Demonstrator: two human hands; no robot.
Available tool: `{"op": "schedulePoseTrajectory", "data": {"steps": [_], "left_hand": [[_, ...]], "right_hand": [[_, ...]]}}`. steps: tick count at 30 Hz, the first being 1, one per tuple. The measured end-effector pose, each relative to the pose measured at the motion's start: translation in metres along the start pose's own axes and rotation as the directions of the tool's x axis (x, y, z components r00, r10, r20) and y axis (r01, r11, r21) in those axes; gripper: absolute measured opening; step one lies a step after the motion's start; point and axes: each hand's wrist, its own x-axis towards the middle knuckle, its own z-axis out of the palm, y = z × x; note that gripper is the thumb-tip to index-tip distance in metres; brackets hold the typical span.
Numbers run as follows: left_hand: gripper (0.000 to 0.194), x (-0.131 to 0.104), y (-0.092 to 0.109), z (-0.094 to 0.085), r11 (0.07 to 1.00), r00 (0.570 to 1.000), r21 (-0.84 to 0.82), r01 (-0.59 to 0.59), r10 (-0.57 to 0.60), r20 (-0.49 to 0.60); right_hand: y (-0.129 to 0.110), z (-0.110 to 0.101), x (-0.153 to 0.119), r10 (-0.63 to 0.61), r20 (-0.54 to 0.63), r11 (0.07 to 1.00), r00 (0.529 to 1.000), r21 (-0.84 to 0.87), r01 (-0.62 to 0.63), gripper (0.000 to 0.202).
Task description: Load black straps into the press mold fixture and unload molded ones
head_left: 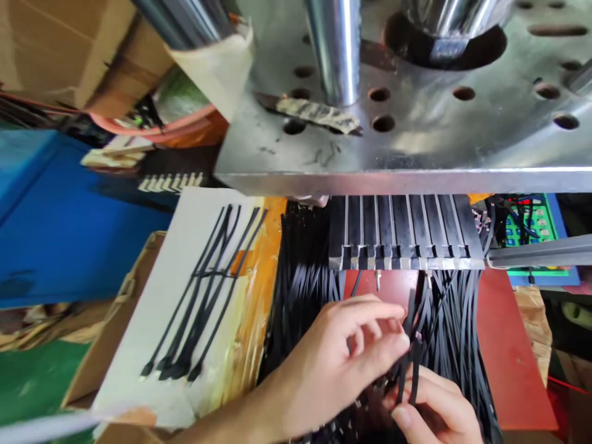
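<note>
My left hand (351,348) pinches the upper part of a black flat cable (411,311) between thumb and fingertips. Lower and to the right, my right hand (437,410) grips black flat cables too, with two strands rising past its thumb. The exact number of strands in my fingers is hard to make out. Just beyond both hands sits a dark slotted metal block (402,225) with several parallel grooves and black pieces at its front edge. A bundle of black cables (456,333) hangs below the block, to the right of my hands.
A thick steel press plate (416,148) with upright rods (337,55) overhangs the block. On the left, several black cables (203,296) lie on a white board (139,320). A green keypad panel (539,225) and a grey bar (541,251) are at right. A red surface (509,370) lies underneath.
</note>
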Motion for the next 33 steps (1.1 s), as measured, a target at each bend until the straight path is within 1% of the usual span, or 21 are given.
{"op": "schedulePoseTrajectory", "data": {"steps": [2,4,7,10,13,15,18,21,23,25,28,31,33], "left_hand": [[0.027,0.007,0.005,-0.002,0.999,1.0,-0.02,-0.027,0.027,0.015],[0.024,0.009,0.007,-0.001,0.996,0.997,-0.048,-0.07,0.07,0.015],[0.023,0.004,0.005,0.002,0.99,0.994,-0.089,-0.11,0.111,0.01],[0.02,-0.005,0.003,0.004,0.979,0.992,-0.168,-0.118,0.122,0.013],[0.013,-0.012,0.0,0.004,0.953,0.984,-0.251,-0.173,0.179,0.002],[0.015,-0.016,-0.002,0.003,0.944,0.98,-0.267,-0.194,0.201,0.0],[0.022,-0.02,-0.005,0.0,0.944,0.985,-0.29,-0.157,0.17,0.019],[0.026,-0.023,-0.007,-0.002,0.936,0.987,-0.329,-0.123,0.15,0.056],[0.028,-0.024,-0.008,-0.003,0.926,0.985,-0.356,-0.13,0.162,0.063],[0.029,-0.025,-0.008,-0.004,0.917,0.982,-0.365,-0.16,0.187,0.039],[0.031,-0.026,-0.008,-0.005,0.924,0.968,-0.292,-0.247,0.25,-0.028],[0.029,-0.028,-0.007,-0.006,0.936,0.946,-0.141,-0.322,0.311,-0.093],[0.028,-0.03,-0.006,-0.006,0.929,0.924,-0.028,-0.368,0.362,-0.123]], "right_hand": [[-0.006,0.002,0.001,0.0,-0.036,0.999,0.999,-0.037,-0.001,0.008],[-0.014,0.007,0.0,0.006,-0.059,0.999,0.998,-0.032,-0.008,0.012],[-0.022,0.014,-0.003,0.009,-0.081,0.999,0.997,-0.037,-0.012,0.017],[-0.025,0.016,-0.01,-0.022,-0.131,0.994,0.991,-0.108,0.008,0.015],[-0.024,0.012,-0.017,-0.082,-0.136,0.979,0.987,-0.197,0.054,0.031],[-0.025,0.007,-0.02,-0.115,-0.12,0.964,0.986,-0.251,0.082,0.037],[-0.031,0.002,-0.018,-0.155,-0.147,0.951,0.977,-0.291,0.107,0.029],[-0.038,0.005,-0.009,-0.215,-0.193,0.94,0.957,-0.305,0.15,0.023],[-0.042,0.009,-0.002,-0.244,-0.188,0.934,0.952,-0.31,0.178,0.021],[-0.047,0.015,0.006,-0.254,-0.167,0.933,0.953,-0.304,0.195,0.014],[-0.052,0.023,0.014,-0.267,-0.138,0.93,0.954,-0.297,0.217,0.02],[-0.056,0.025,0.02,-0.26,-0.109,0.928,0.96,-0.303,0.217,0.019],[-0.055,0.025,0.024,-0.234,-0.096,0.932,0.968,-0.305,0.195,0.017]]}}
